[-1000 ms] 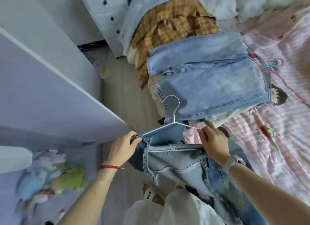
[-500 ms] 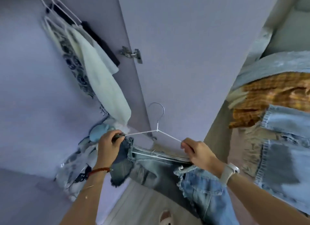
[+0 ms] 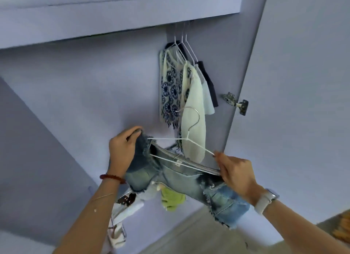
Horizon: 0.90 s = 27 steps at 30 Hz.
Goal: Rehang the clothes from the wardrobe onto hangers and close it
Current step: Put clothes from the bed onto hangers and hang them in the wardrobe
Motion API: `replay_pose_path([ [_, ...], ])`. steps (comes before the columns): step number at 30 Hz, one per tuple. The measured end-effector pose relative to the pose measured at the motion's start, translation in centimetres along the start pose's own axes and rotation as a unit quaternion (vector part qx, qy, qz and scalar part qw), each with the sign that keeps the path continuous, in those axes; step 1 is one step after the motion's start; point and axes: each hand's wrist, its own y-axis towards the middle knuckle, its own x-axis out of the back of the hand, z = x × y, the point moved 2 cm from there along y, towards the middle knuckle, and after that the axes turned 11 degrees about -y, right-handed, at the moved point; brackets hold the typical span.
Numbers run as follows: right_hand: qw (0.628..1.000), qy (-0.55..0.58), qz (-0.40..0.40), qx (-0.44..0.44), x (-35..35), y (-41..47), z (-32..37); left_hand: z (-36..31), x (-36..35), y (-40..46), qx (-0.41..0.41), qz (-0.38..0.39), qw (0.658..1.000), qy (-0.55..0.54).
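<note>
I hold a pair of frayed blue denim shorts (image 3: 181,180) draped over a white wire hanger (image 3: 189,138) in front of the open wardrobe. My left hand (image 3: 124,149) grips the hanger's left end together with the denim. My right hand (image 3: 233,172) pinches the hanger's right end and the waistband. The hook points up toward the wardrobe interior. Inside, three white hangers (image 3: 184,47) hang from a rail under the shelf, carrying a blue-patterned cream top (image 3: 170,87), a cream garment (image 3: 195,117) and a dark one (image 3: 208,83).
The open wardrobe door (image 3: 295,83) stands at the right with a metal hinge (image 3: 235,103). A shelf (image 3: 113,17) runs above the rail. Loose clothes, one green (image 3: 171,198), lie on the wardrobe floor. Wood flooring (image 3: 189,233) shows below; an orange plaid garment (image 3: 342,227) sits far right.
My view turned from the bed's clothes pile to the wardrobe interior. Both hands carried the shorts on the hanger up and toward the hanging rail, keeping the same grip.
</note>
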Motion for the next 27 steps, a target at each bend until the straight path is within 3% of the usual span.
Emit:
replay_pose_path([
  [7, 0.993, -0.025, -0.077, 0.085, -1.7, 7.7, -0.5, 1.1, 1.9, 3.5, 0.078, -0.064, 0.995, -0.008],
  [11, 0.995, -0.008, -0.052, 0.081, -3.1, 11.4, -1.9, 0.1, 2.0, 5.5, 0.095, -0.075, 0.992, -0.042],
  [15, 0.997, 0.042, -0.060, -0.009, -4.4, 14.0, -3.1, -1.6, 1.4, 5.6, 0.098, -0.006, 0.994, -0.056],
  [18, 0.994, 0.085, -0.071, -0.016, -4.7, 14.5, -3.4, -1.6, 0.4, 4.4, 0.132, 0.072, 0.988, -0.036],
  [20, 0.993, 0.087, -0.070, 0.024, -4.9, 14.6, -3.6, -1.3, 0.5, 4.3, 0.145, 0.029, 0.988, -0.050],
  [23, 0.992, 0.090, -0.066, 0.058, -5.5, 14.9, -3.5, -0.3, 1.3, 4.9, 0.107, -0.046, 0.988, 0.099],
  [25, 0.992, 0.092, -0.062, 0.062, -6.2, 15.1, -3.1, 0.6, 0.4, 4.9, 0.098, -0.021, 0.973, 0.210],
  [27, 0.991, 0.102, -0.059, 0.059, -6.9, 15.2, -2.4, 1.8, -1.4, 4.1, 0.150, -0.018, 0.954, 0.259],
])
